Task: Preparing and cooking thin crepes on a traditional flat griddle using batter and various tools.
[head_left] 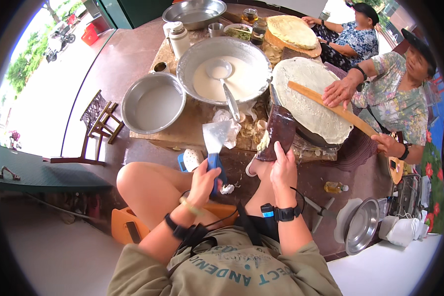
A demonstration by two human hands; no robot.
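Observation:
My left hand (201, 186) is closed around the blue handle of a scraper (214, 138), whose wide metal blade points up and has pale smears on it. My right hand (283, 170) grips a dark brown, curved spreader board (282, 127) by its lower edge. Pale batter clings to the board's left side. The two tools are apart. Just beyond them stands a large metal bowl (183, 85) of pale batter, with a ladle (230, 101) resting in it. To the right, a thin round pancake (301, 89) covers a griddle.
A co-worker's hands (339, 91) hold a long wooden stick (308, 94) across the pancake. A basin of cloudy liquid (128, 106) stands at left. Crumpled tissue (233, 138) and eggshells (261, 124) lie at the table's near edge. Farther back are stacked pancakes (292, 30) and another person.

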